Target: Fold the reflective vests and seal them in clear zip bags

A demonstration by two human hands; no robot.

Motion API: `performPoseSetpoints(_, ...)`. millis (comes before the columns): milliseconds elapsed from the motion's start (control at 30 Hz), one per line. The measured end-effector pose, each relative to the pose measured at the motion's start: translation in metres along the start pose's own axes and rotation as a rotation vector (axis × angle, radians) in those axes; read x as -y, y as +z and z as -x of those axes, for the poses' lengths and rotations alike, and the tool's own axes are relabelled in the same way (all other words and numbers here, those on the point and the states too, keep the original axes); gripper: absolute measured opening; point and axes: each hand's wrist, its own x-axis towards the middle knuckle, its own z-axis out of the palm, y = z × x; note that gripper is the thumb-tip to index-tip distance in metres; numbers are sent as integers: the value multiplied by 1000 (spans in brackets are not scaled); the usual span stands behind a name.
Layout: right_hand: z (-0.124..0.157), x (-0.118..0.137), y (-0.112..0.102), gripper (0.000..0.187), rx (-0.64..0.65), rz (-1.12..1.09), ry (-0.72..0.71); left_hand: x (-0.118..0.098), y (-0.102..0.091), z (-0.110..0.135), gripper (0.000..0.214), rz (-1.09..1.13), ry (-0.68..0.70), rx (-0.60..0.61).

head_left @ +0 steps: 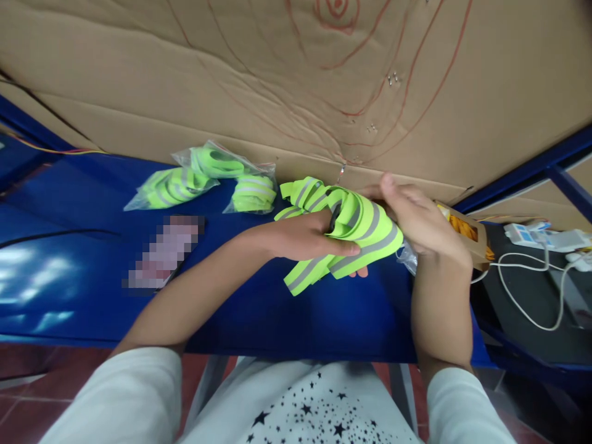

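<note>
Left hand [309, 239]: I have it clamped round the striped neon straps [370, 231], thumb on top, fingertips peeking out below
Right hand [414, 213]: unclenched, thumb raised, at the bundle's right end; can't tell if I'm touching it
Straps: over the blue table [259, 314], one end sticking out toward me
Clear bags [210, 166]: left of the bundle, near the cardboard [139, 74], similar straps inside

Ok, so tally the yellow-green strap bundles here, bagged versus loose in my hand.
Bagged bundles: 3
Loose bunch held in your left hand: 1
Total: 4
</note>
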Motion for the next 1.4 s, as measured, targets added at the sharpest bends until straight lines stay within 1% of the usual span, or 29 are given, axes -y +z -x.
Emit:
performPoseSetpoints(33,3,3,-2,59,64,16,1,0,0,0,25,7,-2,-23)
performPoseSetpoints(67,6,7,-3,59,134,59,-14,-1,-1,0,25,2,3,-39)
performPoseSetpoints(100,8,10,-3,56,196,132,-37,-1,-2,0,24,-19,11,-46)
performPoseSetpoints(133,10,12,-2,51,225,217,-70,0,-3,0,23,-53,18,-49)
performPoseSetpoints(167,11,14,-1,47,217,301,-105,0,-4,-1,23,-91,23,-48)
performPoseSetpoints(200,12,15,1,44,183,369,-132,1,-5,-1,24,-124,27,-50)
performPoseSetpoints(300,12,14,9,43,44,457,-169,4,-7,-3,26,-149,16,-56)
performPoseSetpoints(333,12,12,11,47,25,467,-174,5,-8,-4,26,-139,15,-54)
performPoseSetpoints(433,12,9,13,70,-8,481,-182,7,-8,-5,28,-108,11,-67)
performPoseSetpoints(467,13,8,13,75,-29,481,-192,8,-8,-5,28,-95,9,-77)
performPoseSetpoints(500,13,9,13,76,-50,480,-208,8,-8,-5,29,-83,4,-86)
performPoseSetpoints(600,14,11,12,64,-46,474,-241,9,-8,-4,31,-69,-11,-79)
performPoseSetpoints(667,13,13,13,53,-8,480,-225,9,-7,-4,31,-78,-6,-51)
performPoseSetpoints(700,13,13,13,48,-10,479,-210,9,-6,-4,31,-77,8,-51)
performPoseSetpoints(767,13,13,15,43,-57,429,-172,8,-2,-5,31,-57,56,-93)
performPoseSetpoints(833,13,12,16,41,-107,298,-120,6,1,-7,30,-45,115,-150)
performPoseSetpoints(900,14,13,17,40,-135,142,-64,2,3,-7,28,-57,130,-162)
performPoseSetpoints(967,14,14,17,39,-188,18,-37,-2,3,-7,27,-63,96,-113)
performPoseSetpoints(1033,14,16,16,38,-258,-90,-42,-4,3,-5,30,-66,50,-41)
performPoseSetpoints(1100,15,18,13,33,-305,-214,-54,-6,4,-3,29,-102,44,38)
performPoseSetpoints(1133,15,19,11,34,-298,-273,-47,-7,5,-3,27,-130,52,74)
performPoseSetpoints(1200,16,20,7,38,-231,-357,6,-7,7,-2,25,-195,79,126)
performPoseSetpoints(1233,17,19,6,38,-187,-372,39,-7,8,-1,25,-232,95,129)
performPoseSetpoints(1300,16,15,5,32,-116,-327,73,-6,8,-2,25,-320,135,74)
performPoseSetpoints(1333,15,12,5,31,-104,-266,60,-5,8,-2,25,-367,161,35)
performPoseSetpoints(1400,11,6,6,29,-123,-98,-12,-5,6,-3,24,-425,209,-21)
